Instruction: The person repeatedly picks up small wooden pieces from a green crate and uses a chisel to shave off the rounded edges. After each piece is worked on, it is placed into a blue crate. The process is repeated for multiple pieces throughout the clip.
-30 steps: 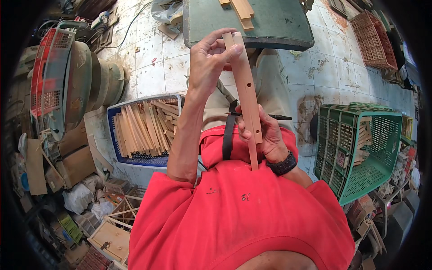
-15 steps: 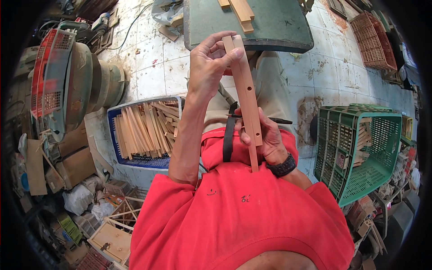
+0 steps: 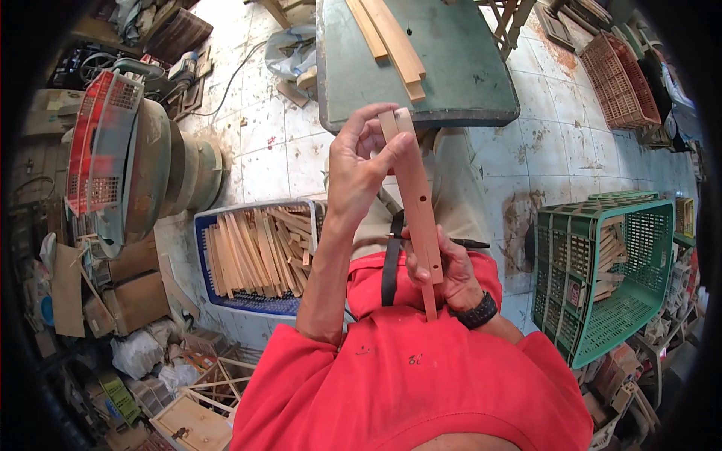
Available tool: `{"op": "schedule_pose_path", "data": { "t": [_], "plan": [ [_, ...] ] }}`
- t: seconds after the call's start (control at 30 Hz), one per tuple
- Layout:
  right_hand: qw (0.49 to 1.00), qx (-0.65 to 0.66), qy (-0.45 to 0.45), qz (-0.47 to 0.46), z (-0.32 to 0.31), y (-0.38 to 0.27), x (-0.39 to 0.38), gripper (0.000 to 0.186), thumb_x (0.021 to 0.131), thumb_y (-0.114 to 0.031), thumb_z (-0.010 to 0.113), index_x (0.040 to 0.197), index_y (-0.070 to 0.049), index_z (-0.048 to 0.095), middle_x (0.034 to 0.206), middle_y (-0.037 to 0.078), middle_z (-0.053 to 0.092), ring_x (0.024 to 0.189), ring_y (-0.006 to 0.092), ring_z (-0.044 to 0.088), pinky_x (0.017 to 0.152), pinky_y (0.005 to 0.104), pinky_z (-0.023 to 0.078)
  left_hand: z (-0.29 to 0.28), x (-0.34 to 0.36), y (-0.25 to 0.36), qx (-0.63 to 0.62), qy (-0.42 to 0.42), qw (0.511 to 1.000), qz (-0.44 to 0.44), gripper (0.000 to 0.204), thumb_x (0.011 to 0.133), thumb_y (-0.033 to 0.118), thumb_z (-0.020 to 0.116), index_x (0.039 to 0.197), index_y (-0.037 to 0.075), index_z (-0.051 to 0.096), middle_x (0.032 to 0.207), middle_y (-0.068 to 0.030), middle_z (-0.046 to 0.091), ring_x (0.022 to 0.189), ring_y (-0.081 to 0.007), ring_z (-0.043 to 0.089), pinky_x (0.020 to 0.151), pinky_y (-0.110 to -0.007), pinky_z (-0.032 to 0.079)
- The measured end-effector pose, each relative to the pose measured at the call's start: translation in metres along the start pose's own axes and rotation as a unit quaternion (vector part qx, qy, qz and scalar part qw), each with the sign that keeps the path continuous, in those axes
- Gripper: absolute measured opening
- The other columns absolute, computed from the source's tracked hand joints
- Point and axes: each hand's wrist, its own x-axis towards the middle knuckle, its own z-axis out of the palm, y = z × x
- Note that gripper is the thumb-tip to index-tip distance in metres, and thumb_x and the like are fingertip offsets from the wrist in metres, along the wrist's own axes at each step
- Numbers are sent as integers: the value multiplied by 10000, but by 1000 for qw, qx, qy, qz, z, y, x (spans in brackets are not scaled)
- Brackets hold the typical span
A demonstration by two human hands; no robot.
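Green tabletop (image 3: 460, 79) cut off above, hands (image 3: 361, 167), partly hidden, clasped around wooden strips (image 3: 426, 229).

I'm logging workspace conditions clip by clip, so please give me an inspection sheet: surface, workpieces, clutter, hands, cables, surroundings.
Surface: green table with a dark edge; wooden pieces lie on it.
Workpieces: held strips, apparently two side by side, two holes showing; loose strips fill much of a blue crate.
Clutter: plastic bag and cardboard boxes, lower left.
Hands: left hand grips the held strips' far end; right hand holds them lower down, a dark slim thing beside it, kind unclear.
Cables: one dark cable on the stained tiled floor.
Surroundings: green machine with red mesh, left; green crate, right; red crate, upper right.
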Motion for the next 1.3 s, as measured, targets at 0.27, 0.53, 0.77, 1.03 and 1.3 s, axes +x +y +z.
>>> {"op": "schedule_pose_path", "data": {
  "t": [0.27, 0.53, 0.77, 1.03, 1.3],
  "plan": [
    [1000, -11, 13, 21, 2, -1, 0, 578, 992, -463, 469, 1325, 7, 432, 927, 169, 630, 642, 196, 594, 577, 330, 485, -6, 3, 3, 5, -14, 1000, -15, 386, 847, 51, 714, 1213, 26, 595, 979, -89, 690, 805, -105, 669, 609, -239, 576],
    [1000, -4, 8, 4, -1, 0, 0, 581, 994, -453, 473, 1316, 29, 445, 935, 187, 631, 633, 203, 597, 572, 337, 496, -4, 4, 3, -23, -17, 999, -34, 370, 848, 45, 715, 1195, 19, 590, 963, -85, 677, 802, -110, 658, 588, -245, 576],
    [1000, -4, 5, -4, -1, 1, 0, 583, 987, -450, 490, 1313, 32, 454, 935, 198, 636, 641, 209, 602, 556, 327, 494, -9, 8, 1, -31, -32, 998, -34, 350, 832, 29, 722, 1160, 50, 604, 948, -75, 674, 797, -112, 663, 583, -249, 582],
    [1000, -5, 15, -23, 15, -1, -2, 477, 970, -355, 564, 1235, 38, 516, 900, 195, 665, 656, 202, 600, 603, 291, 497, -10, 7, 2, -50, -20, 998, -45, 362, 828, 15, 721, 1166, 52, 598, 946, -87, 676, 795, -116, 663, 576, -247, 577],
    [1000, -9, 14, -22, 18, -1, -5, 473, 967, -358, 567, 1230, 33, 519, 910, 189, 667, 662, 200, 601, 602, 293, 500, -7, 4, 3, -40, -24, 999, -22, 379, 817, 4, 732, 1162, 62, 586, 914, -66, 664, 793, -94, 636, 555, -224, 555]
  ]
}}
